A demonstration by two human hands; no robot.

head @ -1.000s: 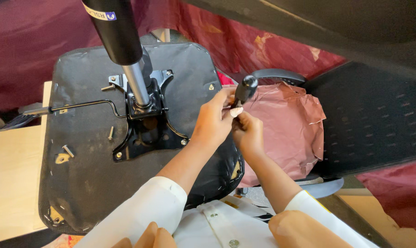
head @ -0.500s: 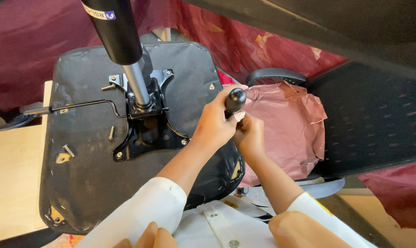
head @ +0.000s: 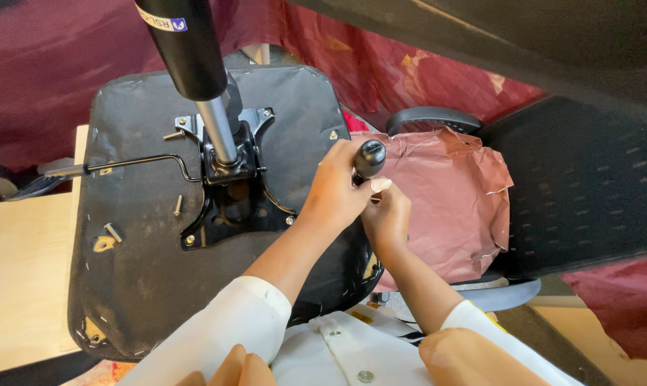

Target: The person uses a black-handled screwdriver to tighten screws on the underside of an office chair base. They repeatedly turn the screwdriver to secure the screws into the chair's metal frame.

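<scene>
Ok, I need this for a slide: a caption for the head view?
Both hands, left and right, grip a black-handled tool at the upturned chair seat's edge.

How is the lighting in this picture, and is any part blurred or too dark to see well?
Head view: light is soft and even, with a bright glint on the metal column; the left hand and right hand on the black knob are sharp; the seat underside is dark but readable; the dark band across the top right shows no detail.
</scene>
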